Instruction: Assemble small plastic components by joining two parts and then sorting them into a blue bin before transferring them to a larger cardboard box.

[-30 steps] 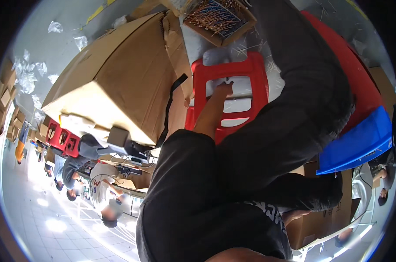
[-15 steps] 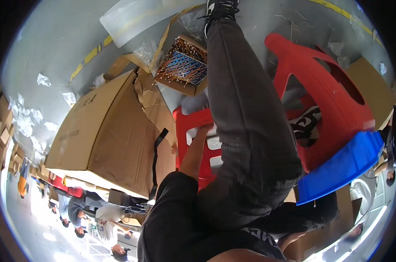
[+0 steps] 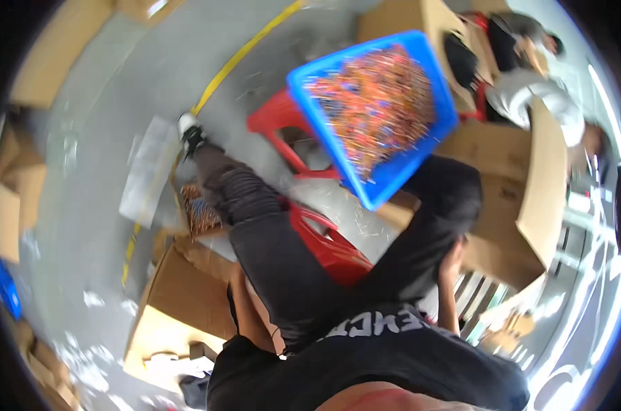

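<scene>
Cardboard box (image 3: 485,222) is on my right side, brown and flat-sided with stiff flaps, and my right hand (image 3: 452,260) is just beside it, by my bent leg (image 3: 437,202) in dark cloth. My fingers are blurry, so I cannot tell if they are apart, together or clamped on something. My left hand is hidden by my other leg (image 3: 276,267), so I cannot tell its grip at all. Up ahead is a blue plastic tray (image 3: 444,103), smooth with straight sides, holding a bumpy heap of thin little bits (image 3: 379,103), mostly orange with some red and blue. A red plastic stool (image 3: 276,120) shows beside the tray, and more red plastic (image 3: 331,253) shows between my legs. On my left is a big brown box (image 3: 194,281) with creased sides
</scene>
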Tool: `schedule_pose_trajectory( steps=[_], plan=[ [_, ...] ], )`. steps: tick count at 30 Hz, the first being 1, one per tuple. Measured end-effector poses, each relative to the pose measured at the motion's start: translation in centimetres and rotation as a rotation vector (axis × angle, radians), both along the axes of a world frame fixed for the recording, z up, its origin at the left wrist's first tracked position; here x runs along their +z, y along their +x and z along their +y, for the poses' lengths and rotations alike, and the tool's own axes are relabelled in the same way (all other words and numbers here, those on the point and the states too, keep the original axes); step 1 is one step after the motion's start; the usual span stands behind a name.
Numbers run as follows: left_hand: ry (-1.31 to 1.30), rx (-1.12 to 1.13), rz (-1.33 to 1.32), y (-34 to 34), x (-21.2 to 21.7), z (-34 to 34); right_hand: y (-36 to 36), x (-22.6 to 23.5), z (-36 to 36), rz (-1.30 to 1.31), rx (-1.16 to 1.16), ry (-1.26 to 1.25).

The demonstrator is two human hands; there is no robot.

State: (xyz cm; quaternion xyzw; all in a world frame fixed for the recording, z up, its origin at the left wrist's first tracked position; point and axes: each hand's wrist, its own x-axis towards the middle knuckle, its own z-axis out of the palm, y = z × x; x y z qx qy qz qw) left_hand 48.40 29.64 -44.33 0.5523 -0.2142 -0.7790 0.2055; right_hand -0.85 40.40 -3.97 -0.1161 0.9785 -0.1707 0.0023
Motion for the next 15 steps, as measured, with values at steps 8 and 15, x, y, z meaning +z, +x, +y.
schedule_pose_trajectory(
  steps=[8,15],
  plan=[
    [-1.146,-0.152,-0.645,-12.7,27.4,-25.6,1.5,1.6,3.3,-0.035,0.122,-0.293],
    [-1.189,-0.389,0.107,-35.1,37.7,-23.0,4.4,16.2,7.4,-0.903,1.251,-0.489]
  ],
)
